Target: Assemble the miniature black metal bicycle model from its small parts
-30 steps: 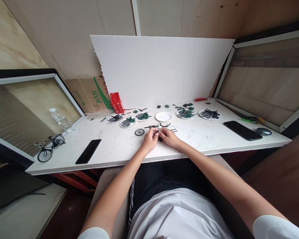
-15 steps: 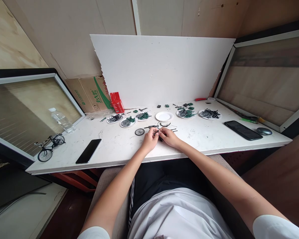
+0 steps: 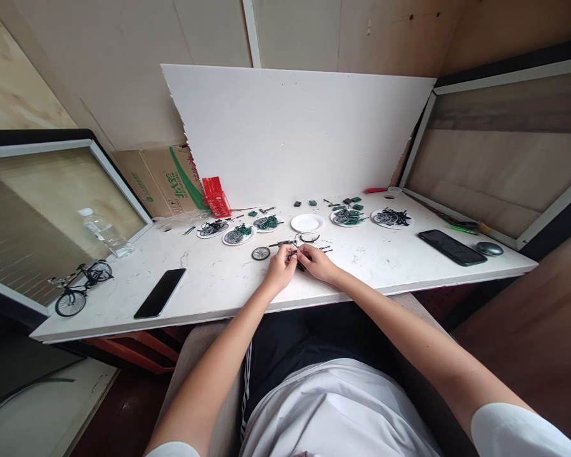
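My left hand [image 3: 281,268] and my right hand [image 3: 316,263] meet fingertip to fingertip above the front middle of the table. Both are closed on a small dark model bicycle part [image 3: 301,266], mostly hidden by my fingers, so its exact shape cannot be made out. Just left of my left hand lies a spoked toy wheel [image 3: 261,253]. Behind my fingers are thin black parts, among them a curved black piece [image 3: 309,239]. An assembled model bicycle [image 3: 80,285] stands at the table's left end.
Paper plates of black, grey and green parts line the back, with a bare white plate [image 3: 307,223] among them. Phones [image 3: 160,293] [image 3: 452,247] lie left and right. A water bottle [image 3: 105,233], red box [image 3: 216,197] and computer mouse [image 3: 490,248] are also there.
The whole view has shifted slightly, so the table sits further left. My hands stay together on the dark part, with only slight finger movement.
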Demonstrator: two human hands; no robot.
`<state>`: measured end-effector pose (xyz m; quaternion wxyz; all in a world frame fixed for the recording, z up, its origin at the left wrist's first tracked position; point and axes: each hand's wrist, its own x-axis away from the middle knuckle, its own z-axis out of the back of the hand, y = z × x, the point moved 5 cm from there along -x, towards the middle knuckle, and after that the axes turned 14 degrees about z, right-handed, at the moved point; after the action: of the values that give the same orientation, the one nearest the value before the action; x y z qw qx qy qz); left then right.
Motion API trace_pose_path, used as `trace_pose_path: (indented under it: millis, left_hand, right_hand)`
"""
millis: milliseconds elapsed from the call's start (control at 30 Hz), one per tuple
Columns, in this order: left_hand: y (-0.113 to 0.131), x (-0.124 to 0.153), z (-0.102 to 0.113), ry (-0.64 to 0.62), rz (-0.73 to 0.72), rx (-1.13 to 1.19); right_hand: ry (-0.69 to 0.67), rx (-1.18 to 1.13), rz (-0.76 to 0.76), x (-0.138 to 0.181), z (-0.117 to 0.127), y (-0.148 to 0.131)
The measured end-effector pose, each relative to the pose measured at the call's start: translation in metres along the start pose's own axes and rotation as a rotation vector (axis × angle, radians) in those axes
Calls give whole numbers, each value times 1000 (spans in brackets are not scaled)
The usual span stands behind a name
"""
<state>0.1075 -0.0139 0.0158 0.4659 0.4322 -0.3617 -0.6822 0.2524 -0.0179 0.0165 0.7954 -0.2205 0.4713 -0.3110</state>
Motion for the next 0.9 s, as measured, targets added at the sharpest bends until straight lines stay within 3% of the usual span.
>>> trace_pose_path:
  millis: [433,900]
  left_hand:
    - [-12,-5,-1,5,-65,-52]
    - [-9,-3,0,-6,-81,-33]
  right_hand:
    - [3,-16,-28,0,1,-2]
    - [14,-61,-39,0,2,-5]
